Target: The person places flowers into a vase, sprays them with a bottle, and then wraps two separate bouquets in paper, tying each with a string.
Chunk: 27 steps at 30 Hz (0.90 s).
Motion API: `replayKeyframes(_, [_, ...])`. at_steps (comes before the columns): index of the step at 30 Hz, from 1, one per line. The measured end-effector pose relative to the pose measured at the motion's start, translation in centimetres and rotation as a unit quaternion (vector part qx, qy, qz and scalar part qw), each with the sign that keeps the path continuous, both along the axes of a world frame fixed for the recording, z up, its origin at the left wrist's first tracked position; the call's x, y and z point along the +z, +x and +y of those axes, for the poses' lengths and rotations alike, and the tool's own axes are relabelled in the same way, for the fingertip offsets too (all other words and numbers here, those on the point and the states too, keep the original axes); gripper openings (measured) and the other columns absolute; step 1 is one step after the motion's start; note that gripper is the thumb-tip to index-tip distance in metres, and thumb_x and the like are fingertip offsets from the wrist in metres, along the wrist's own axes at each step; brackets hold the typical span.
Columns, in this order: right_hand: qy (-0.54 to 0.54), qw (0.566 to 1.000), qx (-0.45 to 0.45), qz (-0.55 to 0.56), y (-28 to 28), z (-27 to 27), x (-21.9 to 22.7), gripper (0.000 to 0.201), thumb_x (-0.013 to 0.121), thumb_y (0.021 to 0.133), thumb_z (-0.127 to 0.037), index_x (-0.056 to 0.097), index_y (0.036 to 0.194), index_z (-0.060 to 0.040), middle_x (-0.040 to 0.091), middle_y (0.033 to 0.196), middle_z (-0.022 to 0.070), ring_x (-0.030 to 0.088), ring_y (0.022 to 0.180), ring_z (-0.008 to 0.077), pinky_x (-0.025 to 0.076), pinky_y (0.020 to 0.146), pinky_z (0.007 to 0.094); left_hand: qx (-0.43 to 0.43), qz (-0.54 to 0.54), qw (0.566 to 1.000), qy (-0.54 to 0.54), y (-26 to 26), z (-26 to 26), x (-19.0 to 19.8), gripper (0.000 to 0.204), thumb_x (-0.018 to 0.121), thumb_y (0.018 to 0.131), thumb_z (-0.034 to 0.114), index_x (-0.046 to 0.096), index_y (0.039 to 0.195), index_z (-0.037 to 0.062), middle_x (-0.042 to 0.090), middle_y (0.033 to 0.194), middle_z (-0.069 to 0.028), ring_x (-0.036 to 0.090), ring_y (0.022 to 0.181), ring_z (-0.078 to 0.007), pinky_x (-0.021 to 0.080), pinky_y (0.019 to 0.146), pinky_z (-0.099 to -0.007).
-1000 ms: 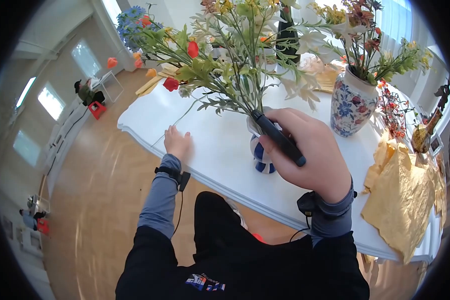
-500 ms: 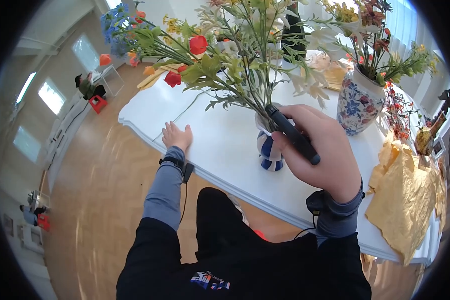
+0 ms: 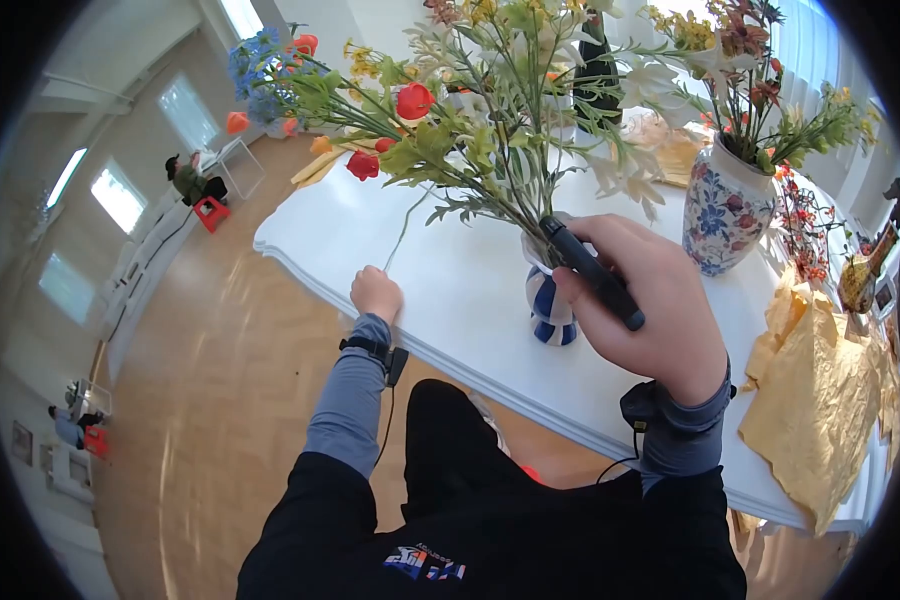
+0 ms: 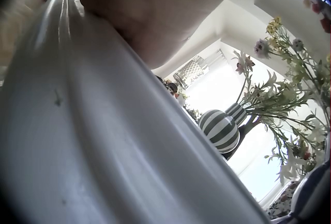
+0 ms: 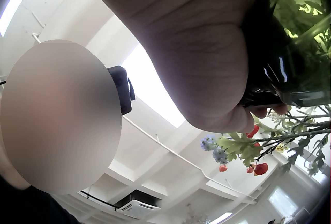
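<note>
My right hand point(image 3: 650, 300) grips what looks like a spray bottle, its black head point(image 3: 595, 275) angled toward the flower stems. In the right wrist view its see-through green body point(image 5: 305, 74) shows beside the palm. Just beyond the hand stands a small blue-and-white striped vase point(image 3: 552, 305), partly covered by it, with tulips, white lilies and leafy green stems point(image 3: 490, 165) spreading above. My left hand point(image 3: 376, 294), fingers curled, rests at the table's near edge and holds the end of a thin green stem point(image 3: 402, 232) lying on the tabletop.
The white table point(image 3: 440, 290) has a scalloped edge. A floral-patterned vase point(image 3: 727, 205) with flowers stands at right, near red berry sprigs point(image 3: 805, 225) and crumpled golden paper point(image 3: 820, 400). A dark bottle shape point(image 3: 597, 75) stands behind. Seated people point(image 3: 192, 183) are far left.
My left hand has gone from spread fingers to curled ones, and the thin stem has swung toward it. The right hand stays by the vase with the spray bottle.
</note>
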State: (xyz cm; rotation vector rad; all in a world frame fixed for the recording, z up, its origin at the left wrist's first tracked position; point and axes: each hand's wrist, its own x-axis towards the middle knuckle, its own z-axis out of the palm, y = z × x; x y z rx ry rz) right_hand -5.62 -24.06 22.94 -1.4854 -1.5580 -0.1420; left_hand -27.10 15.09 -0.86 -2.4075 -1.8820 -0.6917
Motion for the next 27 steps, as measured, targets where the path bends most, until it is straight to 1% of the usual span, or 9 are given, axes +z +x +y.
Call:
replayKeyframes(4, [0.013,1.0,-0.006,-0.001,0.3,-0.6,0.3,0.02,0.073,0.085,-0.013,0.067,0.102,-0.0046,0.066,0.084,0.0129,0.066,0.072,0.0335,0.051,0.065,0.04,-0.024,-0.103,0.994,-0.01,-1.2,-2.4,-1.6,0.023,0.054,0.101,0.019,0.066,0.111,0.0017,0.069,0.111,-0.0205,0.066,0.106,-0.039,0.051,0.093,-0.0486])
replayKeyframes(6, [0.022,1.0,-0.001,0.006,0.5,-0.9,0.3,0.02,0.073,0.085,-0.012,0.067,0.103,-0.0045,0.067,0.085,0.0131,0.067,0.073,0.0337,0.052,0.066,0.0398,-0.064,-0.317,0.946,-0.011,-2.6,-3.6,-2.9,0.024,0.051,0.105,0.02,0.063,0.112,0.0006,0.069,0.1,-0.0144,0.067,0.1,-0.0342,0.051,0.092,-0.0463])
replayKeyframes(7, [0.023,1.0,-0.005,0.006,0.5,-0.9,0.3,0.02,0.073,0.085,-0.012,0.067,0.103,-0.0045,0.067,0.085,0.0131,0.067,0.073,0.0337,0.052,0.066,0.0398,-0.068,-0.317,0.946,-0.011,-4.0,-3.4,-4.2,0.024,0.051,0.105,0.02,0.063,0.112,0.0006,0.069,0.1,-0.0144,0.067,0.1,-0.0342,0.051,0.092,-0.0463])
replayKeyframes(9, [0.034,0.999,0.005,0.012,0.5,-1.0,0.2,0.02,0.073,0.085,-0.012,0.067,0.103,-0.0044,0.068,0.087,0.0131,0.068,0.074,0.0337,0.053,0.067,0.0396,-0.039,-0.542,0.835,-0.087,-6.1,-3.3,-5.9,0.024,0.047,0.11,0.023,0.061,0.113,0.0031,0.063,0.088,-0.0049,0.062,0.085,-0.02,0.052,0.078,-0.0361])
replayKeyframes(10, [0.033,0.999,0.002,0.011,0.5,-1.0,0.2,0.02,0.073,0.085,-0.012,0.067,0.103,-0.0044,0.068,0.087,0.0131,0.068,0.074,0.0337,0.053,0.067,0.0396,-0.041,-0.543,0.834,-0.089,-6.9,-4.4,-6.1,0.024,0.047,0.11,0.023,0.061,0.113,0.0031,0.063,0.088,-0.0049,0.062,0.085,-0.02,0.052,0.078,-0.0361])
replayKeyframes(12, [0.038,0.999,0.011,0.009,0.6,-1.0,0.1,0.021,0.074,0.085,-0.012,0.068,0.103,-0.0046,0.068,0.087,0.0129,0.068,0.074,0.0336,0.053,0.066,0.0394,-0.069,-0.716,0.674,-0.166,-7.9,-10.0,-0.6,0.024,0.043,0.113,0.024,0.059,0.12,0.0068,0.056,0.083,0.0016,0.052,0.074,-0.0084,0.045,0.065,-0.0263])
replayKeyframes(15, [0.022,1.0,0.002,0.009,0.7,-1.1,0.3,0.021,0.074,0.085,-0.012,0.068,0.104,-0.0049,0.068,0.087,0.0127,0.068,0.074,0.0332,0.053,0.065,0.0387,-0.13,-0.692,0.705,-0.085,-8.4,-12.7,3.0,0.021,0.042,0.114,0.023,0.056,0.122,0.0103,0.055,0.081,0.0033,0.045,0.067,-0.0031,0.036,0.059,-0.0205])
replayKeyframes(18, [0.025,0.999,0.002,0.025,0.6,-0.9,0.3,0.02,0.074,0.085,-0.011,0.068,0.103,-0.0049,0.068,0.086,0.0127,0.067,0.072,0.0328,0.052,0.064,0.0377,-0.189,-0.72,0.667,-0.028,-7.9,-14.5,7.6,0.018,0.044,0.114,0.023,0.055,0.119,0.01,0.055,0.08,0.0029,0.048,0.066,-0.0054,0.038,0.059,-0.0221])
replayKeyframes(27, [0.046,0.999,-0.001,0.019,0.4,-1.7,0.7,0.022,0.074,0.085,-0.01,0.068,0.105,-0.0033,0.067,0.085,0.0104,0.068,0.068,0.0264,0.051,0.063,0.0358,-0.397,-0.605,0.69,0.029,-1.9,-22.1,19.1,0.017,0.045,0.113,0.017,0.055,0.117,0.0041,0.064,0.086,-0.0072,0.053,0.065,-0.0073,0.042,0.057,-0.0227])
